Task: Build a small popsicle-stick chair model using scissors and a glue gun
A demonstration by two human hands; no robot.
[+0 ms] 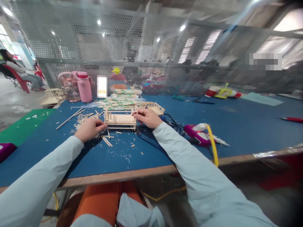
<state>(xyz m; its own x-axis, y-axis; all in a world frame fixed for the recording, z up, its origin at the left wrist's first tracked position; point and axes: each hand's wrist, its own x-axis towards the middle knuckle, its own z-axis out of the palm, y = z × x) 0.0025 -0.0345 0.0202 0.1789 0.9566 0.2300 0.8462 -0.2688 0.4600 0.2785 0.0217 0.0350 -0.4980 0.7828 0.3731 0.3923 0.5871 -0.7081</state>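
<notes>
A small frame model of thin wooden sticks point(121, 118) stands over the blue tabletop, with open rails and a flat slatted floor. At its left end, my left hand point(88, 128) pinches the lower corner between thumb and fingers. The fingers of my right hand point(148, 118) close on the upper right corner; whether a separate small stick is between them I cannot tell. Loose cut sticks point(107, 141) and shavings lie in front of the model and beside my left hand. To the right rests a purple hot glue gun point(197, 135) with a yellow strap across it.
Behind the model are bundles of wooden sticks point(121, 101) and another stick frame point(155, 108). A pink bottle point(84, 88) stands at the back left by a metal mesh screen point(113, 41). Pliers point(204, 101) lie further back. The table's wooden edge point(118, 177) runs close to me.
</notes>
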